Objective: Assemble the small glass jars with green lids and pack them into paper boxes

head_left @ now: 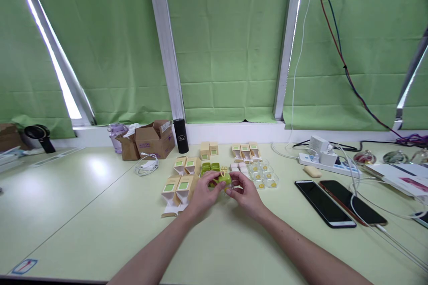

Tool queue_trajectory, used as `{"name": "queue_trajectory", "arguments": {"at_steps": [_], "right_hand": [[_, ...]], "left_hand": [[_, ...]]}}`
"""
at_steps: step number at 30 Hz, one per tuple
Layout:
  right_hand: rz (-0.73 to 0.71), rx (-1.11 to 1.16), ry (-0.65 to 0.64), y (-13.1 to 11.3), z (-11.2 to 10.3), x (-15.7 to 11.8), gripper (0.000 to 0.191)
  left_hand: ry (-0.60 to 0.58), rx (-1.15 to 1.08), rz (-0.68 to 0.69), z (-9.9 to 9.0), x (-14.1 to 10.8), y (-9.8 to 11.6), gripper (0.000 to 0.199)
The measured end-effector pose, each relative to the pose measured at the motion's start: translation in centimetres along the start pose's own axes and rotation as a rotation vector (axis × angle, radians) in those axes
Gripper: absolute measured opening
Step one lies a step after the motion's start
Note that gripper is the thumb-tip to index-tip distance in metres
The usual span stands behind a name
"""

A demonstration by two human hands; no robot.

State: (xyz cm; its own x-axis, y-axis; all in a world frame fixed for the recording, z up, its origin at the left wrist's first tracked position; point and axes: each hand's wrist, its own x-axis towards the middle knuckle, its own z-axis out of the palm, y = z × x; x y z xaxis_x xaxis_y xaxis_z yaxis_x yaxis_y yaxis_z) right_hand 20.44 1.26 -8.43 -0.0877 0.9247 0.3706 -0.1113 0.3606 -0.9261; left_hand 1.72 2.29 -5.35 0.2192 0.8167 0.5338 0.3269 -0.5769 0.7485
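Above the middle of the table, both hands meet at a small bright green piece [225,178] with a pale loop or strip on top. My left hand [206,191] grips its left side between thumb and fingers. On the other side, my right hand [245,192] has thumb and fingertips closed at its edge; a small clear part seems to be there too, partly hidden. Behind the hands sit several green square pieces [210,167], several white-pink blocks [238,167] and clear plastic cups with yellow centres [264,173]. Opened small cardboard boxes [180,188] stand beside my left hand.
More small boxes [246,151] line the back. Further left are a cardboard carton [154,139], a black tumbler [181,136] and a white cable [147,165]. To the right lie two phones [325,203], a power strip [329,167] and trailing cords.
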Motion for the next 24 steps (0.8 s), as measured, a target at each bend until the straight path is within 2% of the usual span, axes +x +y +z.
{"name": "queue_trajectory", "arguments": {"at_steps": [8, 24], "right_hand": [[0.002, 0.053, 0.005, 0.01, 0.31, -0.14, 0.054], [-0.004, 0.047, 0.031, 0.15, 0.4, -0.15, 0.056]], "left_hand": [[0.011, -0.035, -0.037, 0.27, 0.25, -0.8, 0.043], [0.009, -0.047, -0.051, 0.14, 0.31, -0.86, 0.044]]}}
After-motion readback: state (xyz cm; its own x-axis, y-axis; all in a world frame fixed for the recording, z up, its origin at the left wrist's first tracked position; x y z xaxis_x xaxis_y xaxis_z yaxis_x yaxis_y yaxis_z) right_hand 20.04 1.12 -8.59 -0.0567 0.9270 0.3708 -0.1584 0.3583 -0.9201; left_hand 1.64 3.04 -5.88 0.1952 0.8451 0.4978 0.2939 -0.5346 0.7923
